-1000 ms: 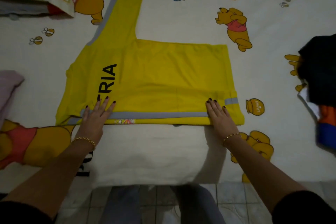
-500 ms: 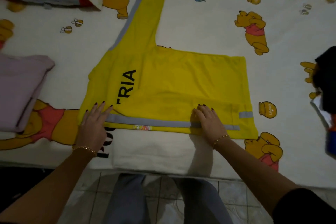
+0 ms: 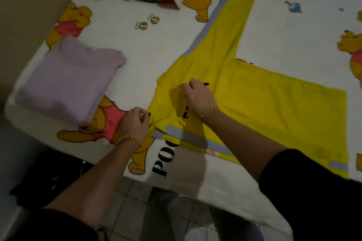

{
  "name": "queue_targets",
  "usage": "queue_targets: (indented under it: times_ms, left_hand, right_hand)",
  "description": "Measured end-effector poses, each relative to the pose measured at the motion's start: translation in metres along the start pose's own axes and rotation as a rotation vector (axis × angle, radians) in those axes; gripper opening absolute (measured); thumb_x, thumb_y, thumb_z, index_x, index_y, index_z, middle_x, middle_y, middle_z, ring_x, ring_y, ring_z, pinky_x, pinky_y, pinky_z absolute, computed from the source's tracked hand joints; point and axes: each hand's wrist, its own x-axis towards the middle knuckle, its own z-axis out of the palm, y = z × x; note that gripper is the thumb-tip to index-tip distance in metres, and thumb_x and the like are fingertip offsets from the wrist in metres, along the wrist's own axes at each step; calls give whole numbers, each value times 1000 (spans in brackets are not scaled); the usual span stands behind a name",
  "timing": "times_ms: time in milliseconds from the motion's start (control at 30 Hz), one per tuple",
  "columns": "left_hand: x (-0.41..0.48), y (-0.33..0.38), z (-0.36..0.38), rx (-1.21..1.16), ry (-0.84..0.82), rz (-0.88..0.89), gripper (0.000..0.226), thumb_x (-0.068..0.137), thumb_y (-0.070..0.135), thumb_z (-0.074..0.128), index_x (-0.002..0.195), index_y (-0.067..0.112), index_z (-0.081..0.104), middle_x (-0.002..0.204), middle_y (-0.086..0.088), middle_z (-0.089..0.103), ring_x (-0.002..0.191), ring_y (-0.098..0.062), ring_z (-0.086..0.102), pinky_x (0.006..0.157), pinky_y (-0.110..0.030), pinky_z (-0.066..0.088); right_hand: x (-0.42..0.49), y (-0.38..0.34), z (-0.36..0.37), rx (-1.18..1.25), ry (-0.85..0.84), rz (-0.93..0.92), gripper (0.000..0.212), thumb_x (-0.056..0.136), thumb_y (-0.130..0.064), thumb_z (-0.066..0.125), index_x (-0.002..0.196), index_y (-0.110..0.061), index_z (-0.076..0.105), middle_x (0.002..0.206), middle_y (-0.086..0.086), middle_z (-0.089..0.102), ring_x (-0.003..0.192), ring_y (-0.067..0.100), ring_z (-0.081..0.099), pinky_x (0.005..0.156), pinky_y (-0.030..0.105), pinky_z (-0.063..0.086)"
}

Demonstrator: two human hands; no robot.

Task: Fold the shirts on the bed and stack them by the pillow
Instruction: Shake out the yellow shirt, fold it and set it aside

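Yellow grey-striped cloth shirt (image 3: pixel 264 103) lies along the printed bed sheet's (image 3: pixel 284 31) near edge — 2 hands at its left end: left hand (image 3: pixel 135 123) pinches its corner, right hand (image 3: pixel 197 97) grips a raised fold just beside.

The bed (image 3: pixel 293 31), covered by a white sheet printed with cartoon bears, bees and black lettering, stands with its left side beside a plain beige wall (image 3: pixel 29 15), its near edge borders a light tiled floor (image 3: pixel 125 201), and the lighting is dim.
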Motion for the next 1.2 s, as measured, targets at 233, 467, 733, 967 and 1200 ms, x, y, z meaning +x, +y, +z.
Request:
queue_targets:
  times_ms: [233, 467, 733, 967, 1200]
  left_hand:
    - [3, -5, 1, 167, -39, 50, 14, 97, 22, 47, 88, 11, 51, 93, -9, 54, 82, -27, 54, 63, -35, 40]
    - [11, -8, -13, 222, -11, 23, 13, 99, 22, 42, 92, 11, 45, 81, -7, 55, 64, -24, 50, 50, -31, 34]
    - [19, 17, -14, 147, 3, 150, 9, 90, 15, 55, 96, 8, 53, 91, -8, 54, 86, -26, 53, 70, -41, 46]
    - [41, 91, 19, 183, -51, 251, 5, 92, 14, 52, 96, 11, 54, 91, -10, 56, 87, -29, 54, 73, -42, 46]
    - [64, 194, 80, 209, -176, 365, 18, 92, 13, 55, 110, 11, 56, 99, -10, 60, 94, -26, 56, 74, -40, 47]
  right_hand:
    - [73, -26, 8, 177, -284, 173, 67, 95, -8, 45, 149, -34, 15, 106, 17, 58, 97, 36, 59, 67, 41, 44]
    - [97, -37, -3, 447, -64, 224, 22, 96, -9, 42, 118, -7, 47, 103, 21, 62, 95, 35, 57, 65, 33, 34]
    - [56, 10, -4, 446, -18, 201, 45, 92, -1, 42, 134, -16, 46, 101, 21, 61, 94, 33, 56, 64, 31, 30]
    - [8, 110, -20, 433, 19, 366, 32, 94, -7, 46, 124, -13, 55, 110, 19, 62, 102, 33, 56, 76, 34, 42]
    - [-64, 247, -36, 338, 80, 538, 36, 88, -2, 55, 124, -4, 57, 124, 22, 49, 120, 37, 43, 97, 37, 35]
